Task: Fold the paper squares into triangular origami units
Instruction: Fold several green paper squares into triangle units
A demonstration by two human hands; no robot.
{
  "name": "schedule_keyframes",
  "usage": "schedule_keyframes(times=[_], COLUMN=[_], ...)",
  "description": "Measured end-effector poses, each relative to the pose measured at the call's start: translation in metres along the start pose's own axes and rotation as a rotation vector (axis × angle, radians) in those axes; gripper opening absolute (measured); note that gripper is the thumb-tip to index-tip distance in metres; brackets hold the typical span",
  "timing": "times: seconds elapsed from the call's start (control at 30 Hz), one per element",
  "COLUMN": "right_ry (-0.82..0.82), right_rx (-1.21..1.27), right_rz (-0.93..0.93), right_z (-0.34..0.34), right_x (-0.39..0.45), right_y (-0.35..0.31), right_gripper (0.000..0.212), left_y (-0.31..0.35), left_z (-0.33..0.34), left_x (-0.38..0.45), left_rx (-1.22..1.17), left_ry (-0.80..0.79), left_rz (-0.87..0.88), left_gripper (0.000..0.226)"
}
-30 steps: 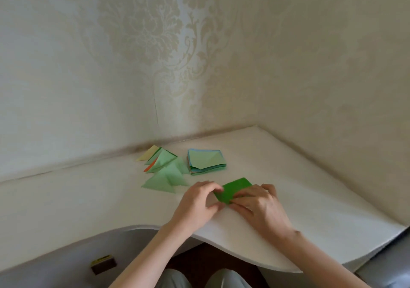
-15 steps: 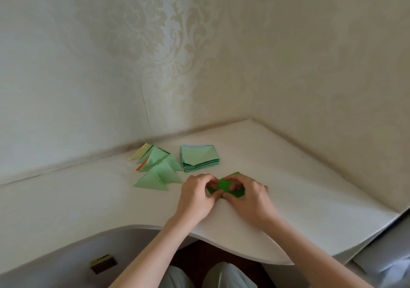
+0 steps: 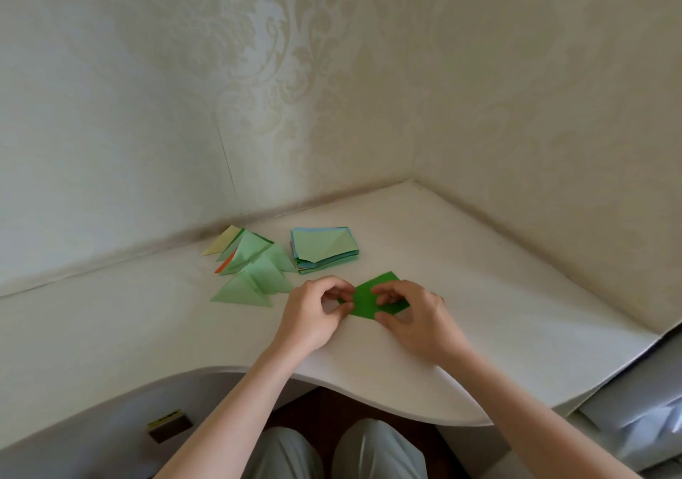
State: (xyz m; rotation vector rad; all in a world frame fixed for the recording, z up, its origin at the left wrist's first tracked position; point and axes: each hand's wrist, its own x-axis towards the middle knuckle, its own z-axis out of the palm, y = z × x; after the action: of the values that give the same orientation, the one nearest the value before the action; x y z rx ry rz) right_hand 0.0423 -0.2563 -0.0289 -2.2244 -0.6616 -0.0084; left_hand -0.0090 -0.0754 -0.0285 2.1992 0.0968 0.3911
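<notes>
My two knees (image 3: 332, 452) in grey trousers sit below the curved front edge of the white table (image 3: 369, 375), with one small dark box (image 3: 169, 420) down to the left. On the table, both my hands work a single dark green paper (image 3: 365, 296), which lies flat near the front edge. My left hand (image 3: 313, 316) pinches its left end between curled fingers and thumb; my right hand (image 3: 417, 316) holds the right side, thumb at the near edge and fingers curled over the top. Beyond my left hand lie the finished triangular units (image 3: 254, 268), overlapping in a loose heap: about five pale green, one pale yellow at the far left, and an orange edge showing beneath; the exact count is hard to tell. Just right of them, behind the green paper, stands one stack of paper squares (image 3: 324, 251), pale green on top. Two patterned cream walls (image 3: 332, 72) meet at the far corner.
</notes>
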Motion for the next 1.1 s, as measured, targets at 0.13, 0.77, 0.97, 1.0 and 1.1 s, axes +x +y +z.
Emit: schedule_keyframes(times=[0.13,0.77,0.97,1.0,1.1], right_ry=[0.004,-0.047,-0.022,0.0,0.088], right_rx=[-0.107,-0.175,-0.279,-0.283,-0.297], right_rz=[0.0,-0.206,-0.277,-0.261,-0.191], right_z=[0.0,-0.011,-0.014,-0.013,-0.011], right_x=[0.0,0.002,-0.015,-0.016,-0.015], right_y=[-0.003,-0.003,0.008,0.007,0.006], right_gripper=[0.023,0.015,0.034,0.035,0.034], left_y=[-0.001,-0.004,0.009,0.011,0.016], left_z=[-0.006,-0.011,-0.007,-0.005,0.002], left_x=[-0.003,-0.012,-0.015,-0.015,-0.015], left_rx=[-0.024,0.233,0.239,0.229,0.208], left_ry=[-0.031,-0.021,-0.004,-0.001,0.0], left_rz=[0.02,0.344,0.36,0.348,0.307], left_gripper=[0.017,0.012,0.007,0.007,0.013])
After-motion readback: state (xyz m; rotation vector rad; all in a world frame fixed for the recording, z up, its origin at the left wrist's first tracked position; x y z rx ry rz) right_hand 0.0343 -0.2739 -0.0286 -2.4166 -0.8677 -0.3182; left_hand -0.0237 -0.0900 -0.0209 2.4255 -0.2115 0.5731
